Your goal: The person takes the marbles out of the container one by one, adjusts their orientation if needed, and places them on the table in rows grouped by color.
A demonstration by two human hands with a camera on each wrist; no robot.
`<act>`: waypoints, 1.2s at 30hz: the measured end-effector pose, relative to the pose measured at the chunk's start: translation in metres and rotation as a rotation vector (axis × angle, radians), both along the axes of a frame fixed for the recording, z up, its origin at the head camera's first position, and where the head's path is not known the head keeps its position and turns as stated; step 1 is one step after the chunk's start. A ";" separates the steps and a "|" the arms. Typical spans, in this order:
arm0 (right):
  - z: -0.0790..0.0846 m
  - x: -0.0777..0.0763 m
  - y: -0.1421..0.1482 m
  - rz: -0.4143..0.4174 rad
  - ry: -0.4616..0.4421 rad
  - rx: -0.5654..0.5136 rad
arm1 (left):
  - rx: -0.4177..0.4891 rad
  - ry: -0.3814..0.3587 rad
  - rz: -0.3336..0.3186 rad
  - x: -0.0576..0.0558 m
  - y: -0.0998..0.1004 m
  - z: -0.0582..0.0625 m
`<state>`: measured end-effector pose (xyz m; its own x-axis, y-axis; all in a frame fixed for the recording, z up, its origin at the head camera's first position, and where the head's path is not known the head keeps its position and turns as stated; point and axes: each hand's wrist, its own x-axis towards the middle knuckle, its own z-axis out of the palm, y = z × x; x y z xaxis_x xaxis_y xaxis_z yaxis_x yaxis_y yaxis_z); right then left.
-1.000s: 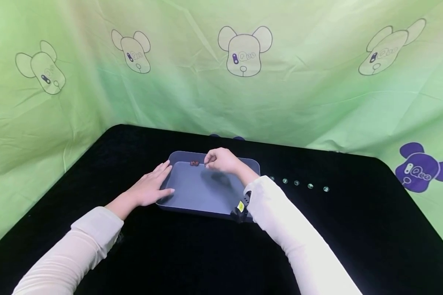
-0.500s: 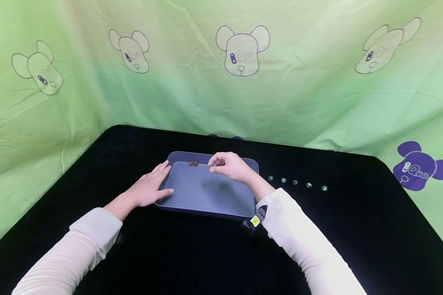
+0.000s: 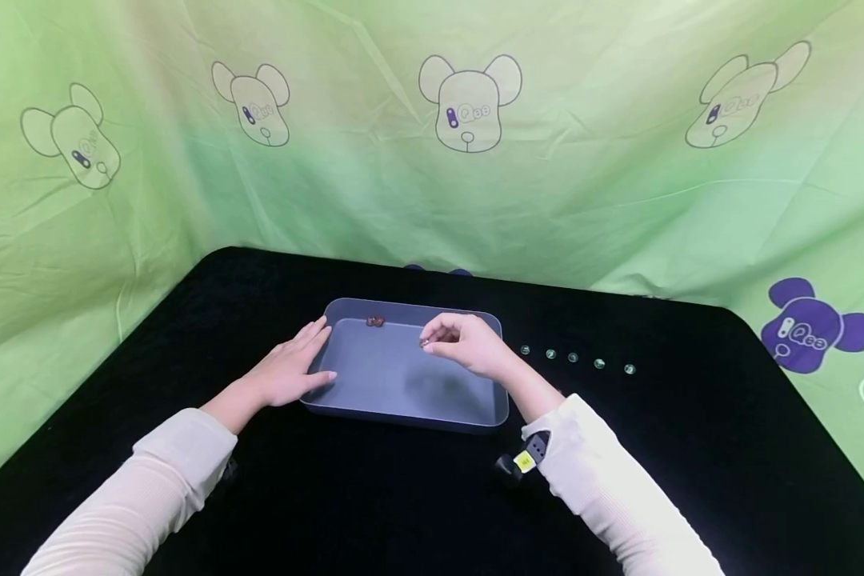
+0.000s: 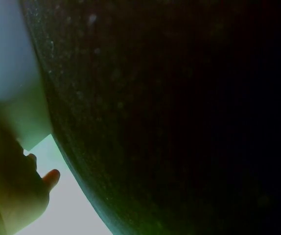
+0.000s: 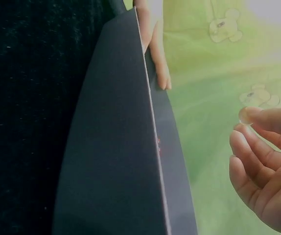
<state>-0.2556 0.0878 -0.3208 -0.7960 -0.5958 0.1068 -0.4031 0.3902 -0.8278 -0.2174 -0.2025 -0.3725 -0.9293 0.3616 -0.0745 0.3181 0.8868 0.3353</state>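
Observation:
Over the right half of a grey rectangular tray [image 3: 374,368], my right hand [image 3: 468,342] pinches a small clear glass marble [image 5: 245,116] between thumb and fingertips. The right wrist view shows that hand [image 5: 272,166] with its other fingers bent beneath the marble. Spread over the tray's left rim, my left hand [image 3: 288,372] lies with straight fingers, its thumb reaching inside. Reddish-brown marbles [image 3: 375,322] sit close together by the tray's back wall. To the tray's right, several clear marbles [image 3: 573,358] with coloured centres form a row on the black cloth.
A black cloth [image 3: 374,496] covers the table under the tray. Green curtains [image 3: 346,200] with bear prints hang behind and along the sides. The left wrist view is mostly dark.
My right hand has drawn back from the tray's back wall, moving right and nearer with the marble pinched. The left hand has stayed on the rim.

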 end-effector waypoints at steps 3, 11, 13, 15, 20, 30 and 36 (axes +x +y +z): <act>0.002 0.006 0.004 -0.002 -0.006 -0.012 | 0.002 -0.005 0.000 0.000 0.000 0.000; -0.001 0.018 0.018 -0.005 -0.014 -0.051 | 0.008 -0.009 -0.001 0.000 0.000 0.001; -0.002 0.021 0.022 -0.014 -0.022 -0.055 | 0.010 -0.008 0.002 0.000 0.000 0.001; -0.003 0.024 0.026 -0.021 -0.027 -0.058 | 0.011 -0.010 0.003 0.001 0.000 0.001; -0.003 0.029 0.038 -0.060 -0.054 -0.076 | 0.012 -0.012 0.002 0.001 0.000 0.001; -0.002 0.039 0.064 -0.133 -0.090 -0.111 | -0.006 0.002 -0.005 0.000 0.001 0.002; -0.002 0.046 0.077 -0.161 -0.090 -0.150 | -0.040 0.017 -0.011 0.001 0.001 0.002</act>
